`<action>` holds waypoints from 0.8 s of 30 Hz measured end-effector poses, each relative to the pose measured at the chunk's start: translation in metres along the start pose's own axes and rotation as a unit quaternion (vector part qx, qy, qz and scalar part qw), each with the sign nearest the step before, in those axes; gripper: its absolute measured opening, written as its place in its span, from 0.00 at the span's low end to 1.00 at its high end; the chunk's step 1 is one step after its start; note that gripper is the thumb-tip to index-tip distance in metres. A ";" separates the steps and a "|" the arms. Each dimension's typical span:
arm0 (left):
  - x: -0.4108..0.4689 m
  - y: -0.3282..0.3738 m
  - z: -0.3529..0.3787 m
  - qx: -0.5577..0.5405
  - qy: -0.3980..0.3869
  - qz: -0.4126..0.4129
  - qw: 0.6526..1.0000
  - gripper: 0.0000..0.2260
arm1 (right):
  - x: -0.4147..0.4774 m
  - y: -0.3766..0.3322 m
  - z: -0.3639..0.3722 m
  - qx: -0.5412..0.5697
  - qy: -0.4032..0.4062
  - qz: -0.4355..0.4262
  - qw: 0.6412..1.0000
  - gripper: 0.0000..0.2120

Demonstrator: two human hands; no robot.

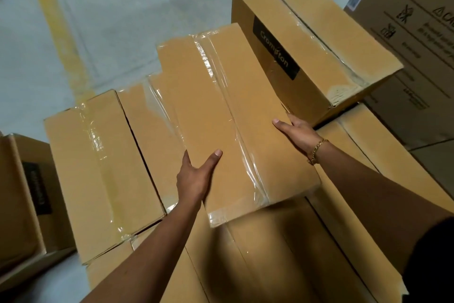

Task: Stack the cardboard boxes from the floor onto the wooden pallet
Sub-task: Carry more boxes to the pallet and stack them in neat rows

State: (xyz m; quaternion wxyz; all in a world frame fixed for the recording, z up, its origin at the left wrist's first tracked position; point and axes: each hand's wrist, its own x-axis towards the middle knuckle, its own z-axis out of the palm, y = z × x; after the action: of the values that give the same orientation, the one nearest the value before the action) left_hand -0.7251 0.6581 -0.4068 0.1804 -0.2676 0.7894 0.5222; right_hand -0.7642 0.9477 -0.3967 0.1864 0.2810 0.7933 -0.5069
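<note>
Here, long tan cardboard box, clear tape down its seam

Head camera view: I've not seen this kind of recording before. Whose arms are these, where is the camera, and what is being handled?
There is no machine here: a person wears one wide-angle camera on the head, looking down at their own bare arms. The left hand and right hand grip opposite sides of a taped cardboard box, thumbs on its top. It is above more taped boxes; whether it is lifted or resting on them I cannot tell. Beyond it to the right stands a box with a black label, with grey floor behind.
</note>
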 end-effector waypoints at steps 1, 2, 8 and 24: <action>0.000 0.000 0.000 -0.001 -0.001 -0.004 1.000 0.55 | 0.001 0.000 0.001 0.000 0.001 -0.002 1.000 0.41; 0.001 -0.001 0.000 0.000 -0.002 -0.008 1.000 0.54 | 0.002 0.001 0.001 -0.001 0.001 -0.005 1.000 0.39; -0.010 0.005 0.001 -0.030 -0.009 -0.014 0.999 0.42 | -0.026 0.006 -0.004 0.012 0.005 -0.001 1.000 0.35; -0.026 -0.008 0.017 -0.066 -0.009 -0.042 0.997 0.49 | -0.111 0.098 0.041 0.380 0.092 0.185 0.902 0.31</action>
State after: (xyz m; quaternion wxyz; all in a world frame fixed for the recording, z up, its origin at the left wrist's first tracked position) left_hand -0.6997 0.6772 -0.4050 0.1916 -0.3073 0.7397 0.5672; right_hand -0.6161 0.9138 -0.4183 0.0821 0.5178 0.4878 -0.6980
